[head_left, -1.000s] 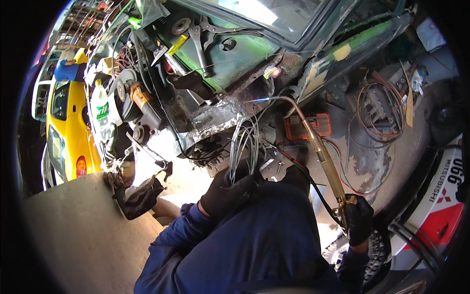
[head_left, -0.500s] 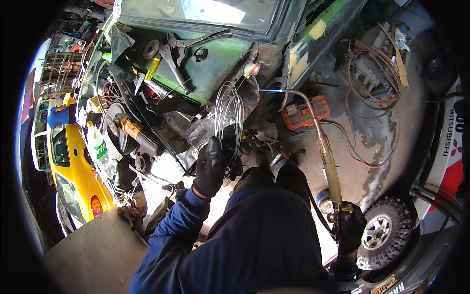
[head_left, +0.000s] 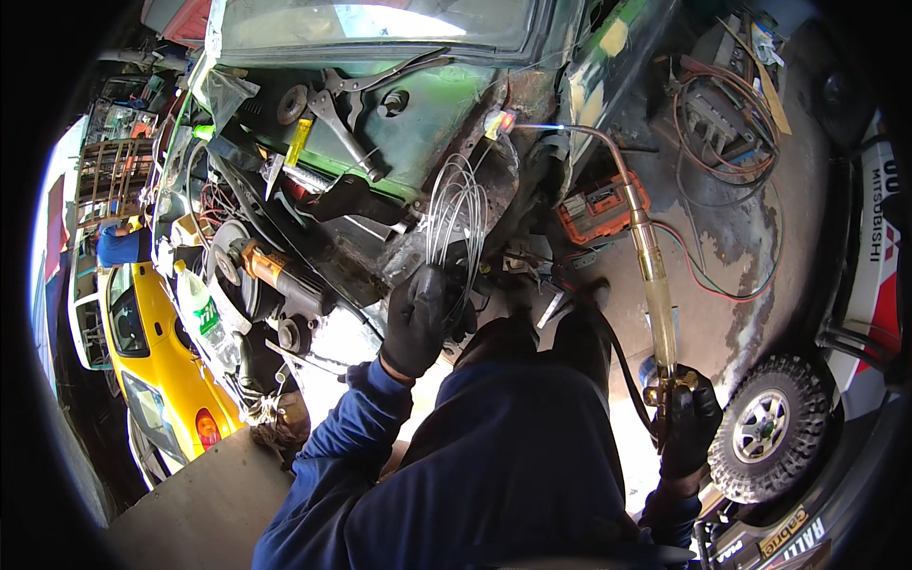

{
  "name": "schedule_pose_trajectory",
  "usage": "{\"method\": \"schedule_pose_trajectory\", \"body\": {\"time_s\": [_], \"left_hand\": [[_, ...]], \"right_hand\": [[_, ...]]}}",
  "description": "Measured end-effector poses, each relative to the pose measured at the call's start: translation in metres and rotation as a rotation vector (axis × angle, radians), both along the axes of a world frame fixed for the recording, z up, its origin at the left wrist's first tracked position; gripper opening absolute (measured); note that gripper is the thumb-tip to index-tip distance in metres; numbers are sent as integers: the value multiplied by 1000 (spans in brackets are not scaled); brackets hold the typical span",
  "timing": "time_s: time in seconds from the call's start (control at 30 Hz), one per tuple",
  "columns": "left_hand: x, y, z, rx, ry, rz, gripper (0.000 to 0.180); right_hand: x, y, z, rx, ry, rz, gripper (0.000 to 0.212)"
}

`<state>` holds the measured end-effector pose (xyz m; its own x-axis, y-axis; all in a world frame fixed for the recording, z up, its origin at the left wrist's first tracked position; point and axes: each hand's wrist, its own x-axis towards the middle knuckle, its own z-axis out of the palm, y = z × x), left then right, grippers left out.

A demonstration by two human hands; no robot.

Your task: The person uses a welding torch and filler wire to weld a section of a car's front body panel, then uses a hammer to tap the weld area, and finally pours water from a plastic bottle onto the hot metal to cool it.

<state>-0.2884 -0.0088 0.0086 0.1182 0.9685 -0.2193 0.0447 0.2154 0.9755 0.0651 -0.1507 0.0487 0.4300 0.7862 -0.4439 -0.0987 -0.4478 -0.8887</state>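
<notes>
A coil of thin silvery wire point(head_left: 458, 204) stands up from my black-gloved left hand point(head_left: 418, 318), whose fingers are closed around its lower end. My right hand point(head_left: 691, 423), also gloved, grips the valve end of a brass gas torch point(head_left: 655, 285). From the torch's bent copper tip a blue flame point(head_left: 541, 126) points left. It reaches a bright pink and yellow spot point(head_left: 499, 124) on the rusty, bare edge of the green car body point(head_left: 437, 109). Whether a wire end touches that spot is too small to tell.
Locking pliers point(head_left: 337, 123), a yellow-handled tool point(head_left: 298, 142) and an angle grinder point(head_left: 275, 273) lie on the car's front. An orange toolbox point(head_left: 603, 211) and coiled hoses point(head_left: 727, 142) are on the floor. At right is a vehicle's wheel point(head_left: 763, 427); a person in blue point(head_left: 123, 245) is far left.
The torch tip has risen relative to the car body, and its flame now meets the bright spot instead of pointing below it. Both hands keep their holds. My view has shifted slightly.
</notes>
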Motion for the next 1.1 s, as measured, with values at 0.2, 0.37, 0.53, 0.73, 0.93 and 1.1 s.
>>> {"method": "schedule_pose_trajectory", "body": {"time_s": [0.2,0.37,0.53,0.73,0.93,1.1], "left_hand": [[-46,9,-34,880,1060,-189,27],[-52,10,-36,870,1083,-173,26],[-52,14,-30,87,245,-120,30],[-60,24,-37,920,1181,-311,47],[-58,23,-46,281,464,-135,56],[-59,20,-42,35,333,-60,43]], "right_hand": [[-43,-2,-1,12,55,-113,35],[-59,0,-3,24,5,-125,32],[-64,0,-7,9,-32,-86,35],[-66,-5,-11,-55,14,-13,40],[-61,2,-7,-68,48,27,41],[-57,14,-6,-39,-141,144,43]]}}
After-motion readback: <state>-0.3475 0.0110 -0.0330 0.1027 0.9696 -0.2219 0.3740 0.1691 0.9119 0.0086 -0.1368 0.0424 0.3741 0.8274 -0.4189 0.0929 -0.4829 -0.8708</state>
